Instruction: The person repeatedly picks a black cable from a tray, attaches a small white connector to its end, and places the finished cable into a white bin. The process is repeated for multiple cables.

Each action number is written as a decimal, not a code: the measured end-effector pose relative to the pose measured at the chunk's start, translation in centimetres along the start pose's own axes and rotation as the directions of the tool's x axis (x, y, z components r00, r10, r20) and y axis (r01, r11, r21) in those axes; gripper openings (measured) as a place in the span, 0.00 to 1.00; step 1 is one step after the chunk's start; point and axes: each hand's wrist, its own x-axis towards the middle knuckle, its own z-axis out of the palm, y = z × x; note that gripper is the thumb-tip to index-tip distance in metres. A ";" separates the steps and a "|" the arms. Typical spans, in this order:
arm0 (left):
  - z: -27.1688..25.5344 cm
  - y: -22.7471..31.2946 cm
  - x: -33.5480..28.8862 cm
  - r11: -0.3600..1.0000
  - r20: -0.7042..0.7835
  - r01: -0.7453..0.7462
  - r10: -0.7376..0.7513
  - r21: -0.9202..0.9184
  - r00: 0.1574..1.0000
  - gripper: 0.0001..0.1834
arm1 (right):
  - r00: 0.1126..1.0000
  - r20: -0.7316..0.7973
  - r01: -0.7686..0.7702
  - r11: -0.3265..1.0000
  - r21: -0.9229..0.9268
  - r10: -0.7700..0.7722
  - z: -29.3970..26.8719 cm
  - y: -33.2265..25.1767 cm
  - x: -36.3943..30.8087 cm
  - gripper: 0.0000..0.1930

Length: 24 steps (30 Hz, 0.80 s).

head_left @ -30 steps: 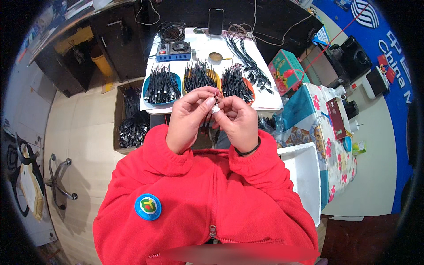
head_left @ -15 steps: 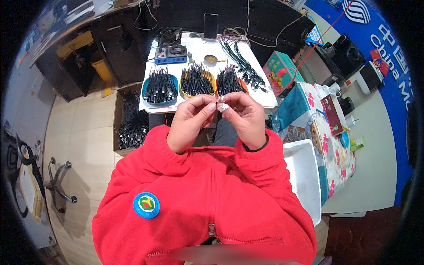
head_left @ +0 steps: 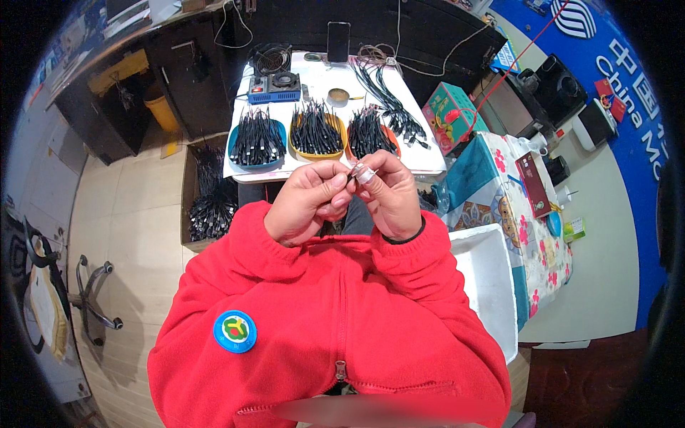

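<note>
My left hand [head_left: 308, 200] and my right hand [head_left: 391, 196] meet in front of my chest, just short of the table's near edge. Thumb and forefinger of the left are pinched together on something small and dark, too small to name. My right fingers are closed at the same spot, with a small whitish piece [head_left: 365, 174] by the thumb tip; its kind is unclear. Just beyond the hands, three trays of short black cables stand in a row: a blue tray [head_left: 232, 153], a yellow tray [head_left: 320, 154] and an orange tray [head_left: 392, 135].
Farther back on the white table [head_left: 314, 93] stand a blue heating unit [head_left: 275, 88], a small round tin [head_left: 338, 95], a phone [head_left: 338, 41] and a bundle of cables [head_left: 396, 110]. A box of cables [head_left: 212, 207] is at left on the floor; a white foam bin [head_left: 492, 285] sits at right.
My right hand has turned slightly, and more of the whitish piece shows at its thumb. The left hand has shifted a little left and down, still pinched.
</note>
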 end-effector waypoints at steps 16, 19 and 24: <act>-1.5 -1.0 0.2 0.983 -0.092 -0.145 0.155 0.114 0.984 0.07 | 0.988 -0.142 -0.036 0.991 0.126 0.054 0.6 1.4 -0.4 0.06; -2.0 -1.4 0.5 0.969 -0.056 -0.213 0.221 0.124 0.974 0.07 | 0.981 -0.179 -0.056 0.990 0.131 0.079 0.5 1.7 -0.4 0.06; -2.9 -2.1 0.7 0.939 -0.127 -0.242 0.279 0.243 0.952 0.07 | 0.971 -0.173 -0.128 0.971 0.204 0.164 0.1 2.2 -0.1 0.06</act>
